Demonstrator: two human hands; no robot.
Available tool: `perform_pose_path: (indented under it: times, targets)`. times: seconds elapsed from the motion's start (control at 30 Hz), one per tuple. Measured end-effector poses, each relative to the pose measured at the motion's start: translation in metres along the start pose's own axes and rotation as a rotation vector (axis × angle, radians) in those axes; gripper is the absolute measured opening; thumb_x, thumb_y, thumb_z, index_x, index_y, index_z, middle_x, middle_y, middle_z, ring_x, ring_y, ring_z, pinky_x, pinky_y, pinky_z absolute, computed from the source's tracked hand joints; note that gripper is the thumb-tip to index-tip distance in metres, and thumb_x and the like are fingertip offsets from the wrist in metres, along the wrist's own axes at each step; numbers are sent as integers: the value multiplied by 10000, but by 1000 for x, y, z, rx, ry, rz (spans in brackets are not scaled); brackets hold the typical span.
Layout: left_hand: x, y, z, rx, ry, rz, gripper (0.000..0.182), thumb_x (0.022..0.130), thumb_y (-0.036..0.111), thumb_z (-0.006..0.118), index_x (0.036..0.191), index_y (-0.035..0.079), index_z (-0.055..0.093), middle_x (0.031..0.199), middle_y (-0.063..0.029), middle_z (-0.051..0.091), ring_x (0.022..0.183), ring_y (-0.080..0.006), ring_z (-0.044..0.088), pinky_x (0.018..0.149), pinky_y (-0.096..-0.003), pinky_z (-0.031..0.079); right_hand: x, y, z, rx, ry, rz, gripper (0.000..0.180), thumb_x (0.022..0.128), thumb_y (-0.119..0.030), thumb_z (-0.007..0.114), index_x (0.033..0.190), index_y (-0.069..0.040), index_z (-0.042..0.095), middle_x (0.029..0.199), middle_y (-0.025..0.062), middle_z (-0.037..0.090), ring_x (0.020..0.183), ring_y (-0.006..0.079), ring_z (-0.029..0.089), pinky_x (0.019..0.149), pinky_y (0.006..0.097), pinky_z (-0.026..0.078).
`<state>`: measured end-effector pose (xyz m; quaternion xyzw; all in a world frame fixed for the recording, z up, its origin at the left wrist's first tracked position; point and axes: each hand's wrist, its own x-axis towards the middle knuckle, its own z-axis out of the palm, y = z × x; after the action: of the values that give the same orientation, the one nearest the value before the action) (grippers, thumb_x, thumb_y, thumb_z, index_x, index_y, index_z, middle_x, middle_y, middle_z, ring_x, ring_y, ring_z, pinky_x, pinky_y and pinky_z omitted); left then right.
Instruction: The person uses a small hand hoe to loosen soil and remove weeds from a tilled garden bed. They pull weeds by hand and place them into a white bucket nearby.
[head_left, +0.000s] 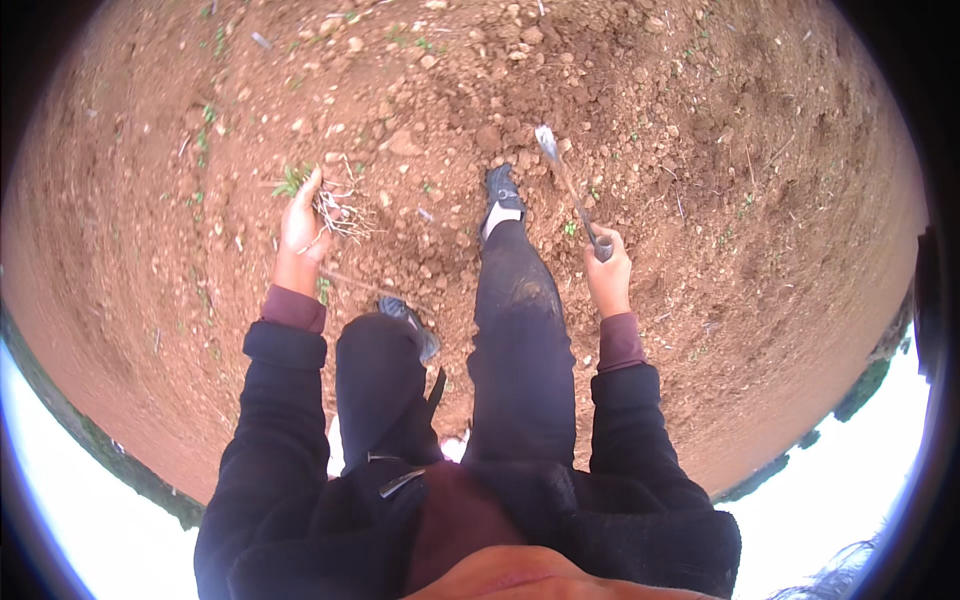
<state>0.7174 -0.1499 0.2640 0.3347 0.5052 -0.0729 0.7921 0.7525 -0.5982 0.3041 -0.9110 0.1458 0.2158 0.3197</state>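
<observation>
In my left hand (304, 225) is a small bunch of uprooted plants (341, 208). Their pale, stringy roots spread to the right, and short green leaves poke out past the thumb on the left. My right hand (609, 274) grips a narrow metal hand tool (574, 191) near its hollow, socket-like end. The tool's flat, light-coloured blade (546, 141) points away from me, close over or on the loose soil; whether it touches cannot be told. Reddish-brown soil (405, 247) with clods lies between and beyond my hands.
My black shoe (504, 187) stands forward, just left of the tool; the other shoe (409, 322) is farther back on the left. Small green seedlings (201, 142) dot the ground at left, with another sprout (570, 227) beside the tool. Stones and clods (405, 142) lie scattered ahead.
</observation>
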Motion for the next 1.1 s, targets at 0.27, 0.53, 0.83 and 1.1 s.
perform_pose_path:
  times: [0.27,0.53,0.83,1.1]
  targets:
    - [-197,9,-104,-130,188,-97,174,958,258,609,967,84,610,850,-41,636,737,-163,621,574,-280,474,-190,35,-81,-218,-201,138,325,794,-140,654,1102,-39,627,893,194,680,824,317,675,758,396,517]
    - [-400,42,-184,-231,408,-25,152,946,255,624,927,104,625,793,-33,638,720,-176,629,580,-315,508,-317,51,-209,-438,-454,321,281,745,-175,670,982,-26,654,805,219,677,809,363,684,718,433,519]
    - [-541,11,-209,-654,612,147,131,960,194,602,897,80,590,775,-63,627,638,-177,596,507,-286,463,-157,-75,-248,-604,-459,-98,232,766,-162,663,960,-34,649,774,142,675,728,269,672,682,394,512]
    - [-635,-63,-142,-947,831,423,131,963,213,597,949,83,608,839,-37,621,735,-163,602,577,-272,462,-2,-212,-244,-535,-467,-498,188,751,-165,662,852,-22,593,659,55,585,566,166,551,555,341,459]
